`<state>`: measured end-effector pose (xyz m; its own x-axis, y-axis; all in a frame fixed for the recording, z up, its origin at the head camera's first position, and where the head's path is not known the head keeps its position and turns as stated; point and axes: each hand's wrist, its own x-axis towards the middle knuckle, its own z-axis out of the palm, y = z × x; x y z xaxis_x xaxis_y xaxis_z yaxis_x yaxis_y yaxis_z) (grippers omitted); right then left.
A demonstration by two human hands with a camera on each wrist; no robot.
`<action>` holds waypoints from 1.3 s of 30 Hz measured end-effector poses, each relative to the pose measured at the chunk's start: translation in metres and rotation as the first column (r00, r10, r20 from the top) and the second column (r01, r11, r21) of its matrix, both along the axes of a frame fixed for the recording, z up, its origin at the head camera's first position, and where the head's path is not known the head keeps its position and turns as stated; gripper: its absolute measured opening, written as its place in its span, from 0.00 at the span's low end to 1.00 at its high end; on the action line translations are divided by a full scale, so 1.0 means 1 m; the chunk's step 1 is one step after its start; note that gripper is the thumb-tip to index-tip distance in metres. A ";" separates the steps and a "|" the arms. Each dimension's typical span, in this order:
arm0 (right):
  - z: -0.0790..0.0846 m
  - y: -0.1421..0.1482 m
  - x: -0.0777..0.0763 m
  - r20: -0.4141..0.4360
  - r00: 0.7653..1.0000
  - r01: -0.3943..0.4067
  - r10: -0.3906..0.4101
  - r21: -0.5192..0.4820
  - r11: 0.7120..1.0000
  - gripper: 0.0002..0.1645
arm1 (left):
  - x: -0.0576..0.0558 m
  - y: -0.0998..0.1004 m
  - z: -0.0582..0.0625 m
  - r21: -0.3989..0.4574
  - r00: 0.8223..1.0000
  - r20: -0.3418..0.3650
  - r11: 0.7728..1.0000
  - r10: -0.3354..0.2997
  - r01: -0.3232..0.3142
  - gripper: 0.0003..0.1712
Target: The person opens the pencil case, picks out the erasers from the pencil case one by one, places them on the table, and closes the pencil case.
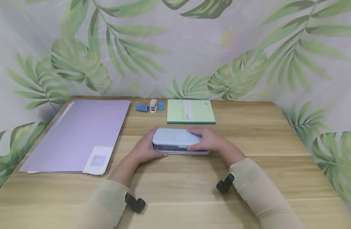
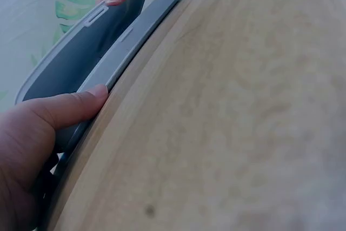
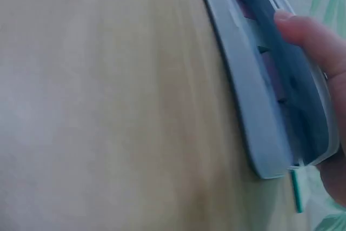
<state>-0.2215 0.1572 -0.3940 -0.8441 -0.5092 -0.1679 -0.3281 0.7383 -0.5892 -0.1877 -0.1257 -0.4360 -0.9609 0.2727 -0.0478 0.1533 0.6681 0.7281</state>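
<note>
- The pale blue-grey case (image 1: 175, 140) lay on the wooden table (image 1: 249, 133), on the person's side of the green notebook (image 1: 191, 111) and a little apart from it.
- In front of the notebook, the case's lid (image 2: 75, 52) stood partly raised along the near side, with a gap above the base (image 3: 248, 74); the contents inside were too blurred to name.
- The left hand (image 1: 145, 148), nearer the person than the notebook, was curled round the case's left end, its thumb (image 2: 78, 106) against the base's front edge.
- The right hand (image 1: 208, 140), just in front of the notebook's right part, pinched the lid, thumb at the front rim beside a slot and fingers over the top.
- Just left of the notebook sat a small blue object (image 1: 161, 106), then a pink-and-white stapler (image 1: 153, 106), then a blue clip (image 1: 142, 108).
- Well left of the notebook lay a large lavender folder (image 1: 80, 133).
- Behind the notebook hung a leaf-patterned cloth (image 1: 192, 47).
</note>
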 end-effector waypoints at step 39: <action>-0.024 0.034 -0.039 0.093 0.885 0.452 -0.457 -0.415 0.790 0.33 | 0.001 0.000 0.000 -0.046 1.000 0.023 0.999 -0.001 0.003 0.77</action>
